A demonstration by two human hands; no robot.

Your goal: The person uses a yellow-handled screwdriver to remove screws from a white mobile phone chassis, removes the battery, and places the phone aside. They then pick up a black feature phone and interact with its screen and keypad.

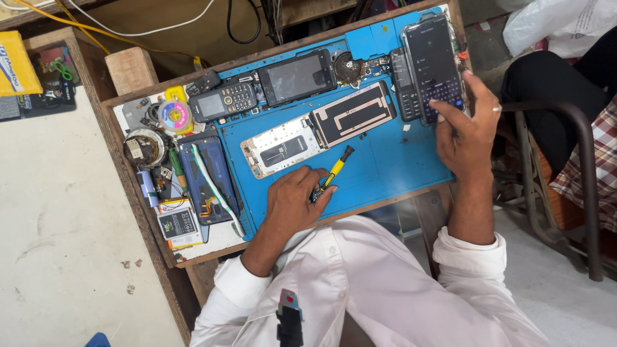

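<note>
Nearest the body, left hand (297, 196) rests on the blue mat (392, 160), fingers curled around the lower end of a yellow-black screwdriver (333, 173); tip end points up-right, free of the mat parts. Right hand (466, 125) is half open: thumb pressed on the lit keypad of a black smartphone (432, 64), fingers wrapped behind its right edge. Phone stands at the mat's far right corner, screen dark with pale text too small to read. Mid-mat: an opened phone frame (283, 146) touching a black back panel (352, 114). Farther: a keypad phone (223, 101) and a dark-screen handset (297, 77). Table (132, 67) left edge clutter hard to make out.
</note>
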